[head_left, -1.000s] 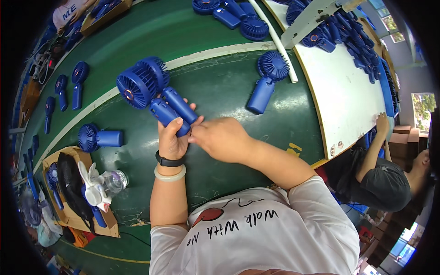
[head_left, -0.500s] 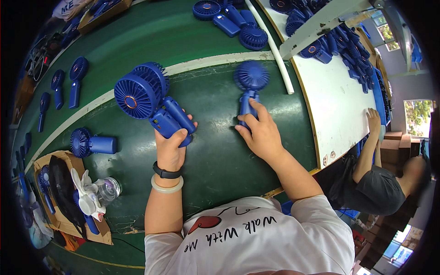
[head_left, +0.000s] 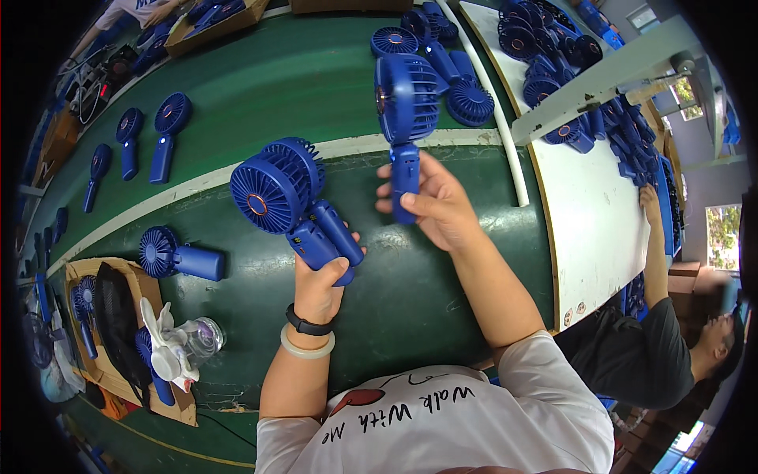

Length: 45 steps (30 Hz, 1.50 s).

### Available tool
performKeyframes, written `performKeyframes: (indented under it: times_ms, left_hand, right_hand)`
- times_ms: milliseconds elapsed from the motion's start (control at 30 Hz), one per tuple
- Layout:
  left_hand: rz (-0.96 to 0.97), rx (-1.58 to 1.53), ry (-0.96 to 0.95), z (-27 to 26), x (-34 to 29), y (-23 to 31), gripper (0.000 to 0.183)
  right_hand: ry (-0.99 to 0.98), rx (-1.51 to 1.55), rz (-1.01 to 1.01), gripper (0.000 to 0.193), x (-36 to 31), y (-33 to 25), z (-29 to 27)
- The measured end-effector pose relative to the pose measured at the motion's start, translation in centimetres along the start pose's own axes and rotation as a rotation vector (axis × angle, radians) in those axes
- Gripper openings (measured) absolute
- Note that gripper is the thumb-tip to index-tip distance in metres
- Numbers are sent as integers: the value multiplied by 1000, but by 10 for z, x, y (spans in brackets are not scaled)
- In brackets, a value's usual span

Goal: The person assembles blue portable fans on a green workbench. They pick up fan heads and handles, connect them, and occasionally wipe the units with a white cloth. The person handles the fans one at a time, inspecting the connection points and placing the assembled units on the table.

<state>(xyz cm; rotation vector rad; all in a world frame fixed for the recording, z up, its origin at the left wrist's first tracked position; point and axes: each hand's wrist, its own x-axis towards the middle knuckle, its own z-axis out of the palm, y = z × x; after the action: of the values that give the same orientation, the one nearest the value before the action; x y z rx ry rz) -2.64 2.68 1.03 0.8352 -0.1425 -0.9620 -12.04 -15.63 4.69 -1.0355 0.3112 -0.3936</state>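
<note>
The person's left hand point(head_left: 320, 288) is closed around the handles of two blue handheld fans point(head_left: 288, 201), held together with their round ribbed grilles tilted up and to the left above the green table point(head_left: 260, 87). The right hand point(head_left: 434, 201) grips the handle of a third blue fan point(head_left: 404, 107), lifted clear of the table with its head upright. All three are smooth moulded plastic, with slatted circular cages and stubby rectangular handles.

Just left of the hands another blue fan point(head_left: 178, 257) lies on its side. Beyond it, at the table's near left corner, an open cardboard tray point(head_left: 83, 272) holds more blue fans, a dark oval piece and a white propeller-shaped blade point(head_left: 166, 355) beside a small clear jar point(head_left: 204, 338). A cardboard box point(head_left: 217, 17) at the far edge is filled with blue parts. To the right, a white tabletop point(head_left: 600, 213) carries heaps of blue fans, and another person's hand point(head_left: 649, 201) rests on its edge.
</note>
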Motion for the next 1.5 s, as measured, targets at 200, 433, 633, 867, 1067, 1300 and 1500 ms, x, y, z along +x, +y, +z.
performKeyframes:
  times_ms: [200, 433, 633, 867, 1067, 1300, 1500]
  left_hand:
    - [-35, -102, -5, 3, 2, 4, 65]
    - [-59, -100, 32, 2, 1, 4, 67]
    - [-66, -84, 37, 2, 1, 3, 71]
    - [-69, -47, 33, 1, 1, 2, 79]
    - [-64, -67, 53, 5, 1, 4, 71]
    - [-67, -64, 52, 4, 1, 5, 74]
    - [-61, -87, 41, 5, 0, 5, 78]
  right_hand:
    - [-185, 371, 217, 61, 6, 23, -1]
    - [-103, 182, 139, 71, 7, 28, -3]
    - [-101, 238, 60, 76, 5, 25, -4]
    - [-134, 494, 207, 75, 6, 23, -15]
    - [45, 9, 117, 79, 4, 26, -6]
    - [0, -4, 86, 104, 5, 27, -6]
    - [-115, 197, 152, 99, 8, 23, -7]
